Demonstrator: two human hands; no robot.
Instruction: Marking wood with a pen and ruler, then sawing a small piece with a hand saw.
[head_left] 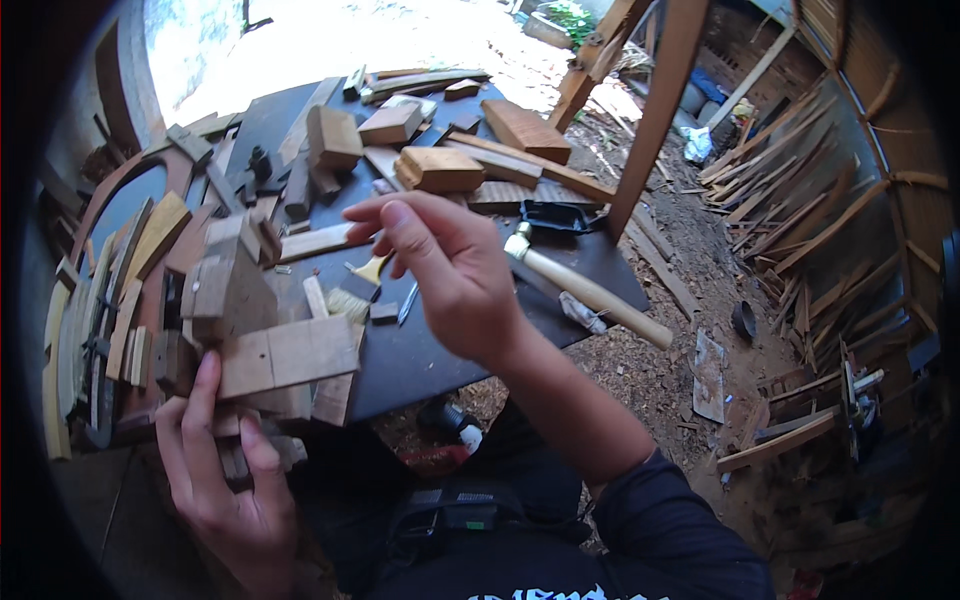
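Note:
My left hand curls at a stack of wooden pieces on the near left of the table, its index fingertip against the underside of a flat light board with a small dark hole, its thumb by a lower block. An upright wooden block stands behind that board. My right hand is raised over the table, fingers loosely bent and apart, with nothing visible in them. Below and around it lie a yellow-handled tool, a slim metal piece and a wooden-handled hammer.
The dark table carries several offcuts, blocks and a black tray. An upright wooden post stands at its right corner. Curved wooden pieces fill the left side; loose planks lean along the right wall above a littered dirt floor.

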